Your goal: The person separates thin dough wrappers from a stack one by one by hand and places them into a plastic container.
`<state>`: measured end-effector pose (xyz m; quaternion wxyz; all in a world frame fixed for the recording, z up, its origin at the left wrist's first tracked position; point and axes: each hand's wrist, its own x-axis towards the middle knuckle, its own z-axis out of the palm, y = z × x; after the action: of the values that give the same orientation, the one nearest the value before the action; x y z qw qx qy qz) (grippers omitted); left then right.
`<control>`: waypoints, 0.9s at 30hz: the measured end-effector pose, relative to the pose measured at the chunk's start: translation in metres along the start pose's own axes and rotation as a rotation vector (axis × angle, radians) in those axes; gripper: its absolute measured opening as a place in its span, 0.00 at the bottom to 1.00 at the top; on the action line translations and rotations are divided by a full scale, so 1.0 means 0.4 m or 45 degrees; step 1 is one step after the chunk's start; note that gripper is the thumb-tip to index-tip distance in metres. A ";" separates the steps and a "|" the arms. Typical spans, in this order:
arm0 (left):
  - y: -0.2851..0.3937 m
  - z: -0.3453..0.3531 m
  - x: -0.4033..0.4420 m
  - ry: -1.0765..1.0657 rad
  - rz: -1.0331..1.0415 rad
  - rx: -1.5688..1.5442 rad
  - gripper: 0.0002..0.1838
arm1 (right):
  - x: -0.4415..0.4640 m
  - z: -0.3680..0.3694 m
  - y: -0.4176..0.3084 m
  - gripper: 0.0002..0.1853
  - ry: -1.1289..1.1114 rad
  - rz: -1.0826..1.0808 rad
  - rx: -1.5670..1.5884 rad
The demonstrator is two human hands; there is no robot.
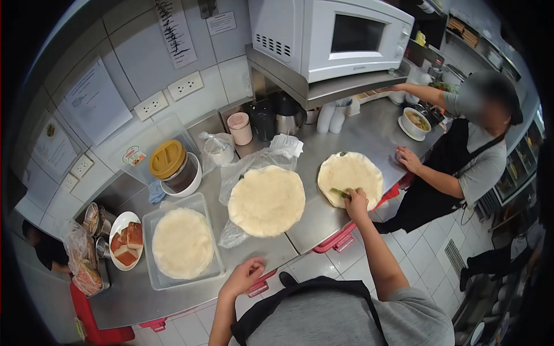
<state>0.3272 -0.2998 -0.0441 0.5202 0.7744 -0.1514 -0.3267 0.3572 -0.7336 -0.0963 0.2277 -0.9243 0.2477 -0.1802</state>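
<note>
I am pinching a strip of green food (339, 192) between the thumb and fingers of my right hand (356, 200), which is closing around one end of it. The strip is lying low over the near half of the right dough round (353, 173), and a small dark green piece (344, 154) is showing at that round's far edge. My left hand (247, 275) is hovering by the near edge of the metal surface (277, 252), its fingers loosely curling and partly open, with nothing visible in its grasp. The middle dough round (266, 202) is resting on a clear plastic bag (229, 193), just left of the right one, while the left dough round (182, 243) is sitting inside a clear plastic box (151, 220). Farther left, pieces of bread (128, 243) are lying on a white plate (124, 217). To my right, a co-worker (482, 153) is standing, one hand hanging near the surface and the other arm stretching below the microwave (355, 43).
</note>
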 end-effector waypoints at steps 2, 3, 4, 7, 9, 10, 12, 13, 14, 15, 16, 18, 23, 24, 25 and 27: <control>0.036 -0.013 0.027 0.017 0.084 0.020 0.19 | 0.007 0.012 0.013 0.10 -0.043 -0.109 0.024; 0.066 -0.017 0.034 0.028 0.058 0.015 0.19 | 0.021 0.018 0.026 0.09 -0.091 -0.146 0.069; 0.074 -0.027 0.042 0.055 0.080 0.022 0.19 | 0.042 0.031 0.033 0.08 -0.131 -0.186 0.117; 0.079 -0.029 0.056 0.167 0.080 0.016 0.18 | 0.099 -0.021 -0.069 0.07 -0.385 -0.183 0.441; 0.086 -0.032 0.063 0.281 0.004 0.006 0.17 | 0.163 -0.044 -0.179 0.09 -0.535 -0.299 0.434; 0.084 -0.025 0.061 0.343 0.010 -0.050 0.17 | 0.195 -0.031 -0.233 0.11 -0.654 -0.314 0.580; 0.079 -0.019 0.059 0.470 0.033 -0.149 0.17 | 0.250 0.003 -0.329 0.14 -0.698 -0.426 0.878; 0.087 -0.023 0.058 0.625 0.086 -0.009 0.17 | 0.277 0.019 -0.372 0.16 -0.623 -0.526 1.026; 0.102 -0.031 0.050 0.780 0.133 0.133 0.17 | 0.293 0.032 -0.400 0.18 -0.550 -0.625 1.176; 0.108 -0.040 0.040 0.936 0.171 0.282 0.16 | 0.309 0.027 -0.399 0.20 -0.480 -0.637 1.083; 0.101 -0.051 0.029 1.084 0.170 0.385 0.16 | 0.332 0.018 -0.379 0.22 -0.412 -0.651 0.995; 0.071 -0.076 -0.003 1.376 0.149 0.607 0.16 | 0.386 0.019 -0.274 0.22 -0.214 -0.735 0.580; -0.007 -0.085 -0.041 1.061 -0.459 0.652 0.21 | 0.441 0.012 0.158 0.36 -0.202 0.090 -0.362; -0.031 -0.082 -0.030 1.085 -0.433 0.747 0.23 | 0.423 -0.035 0.169 0.40 -0.259 0.296 -0.443; -0.055 -0.078 -0.014 1.103 -0.403 0.843 0.24 | 0.390 -0.056 0.175 0.39 -0.103 0.310 -0.602; -0.052 -0.073 0.013 1.017 -0.387 0.922 0.28 | 0.423 -0.063 0.282 0.37 -0.222 0.182 -0.421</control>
<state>0.3480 -0.2735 -0.0577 0.1851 0.9803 0.0682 -0.0064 0.4410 -0.9206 -0.0955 0.1056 -0.9412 0.3184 -0.0397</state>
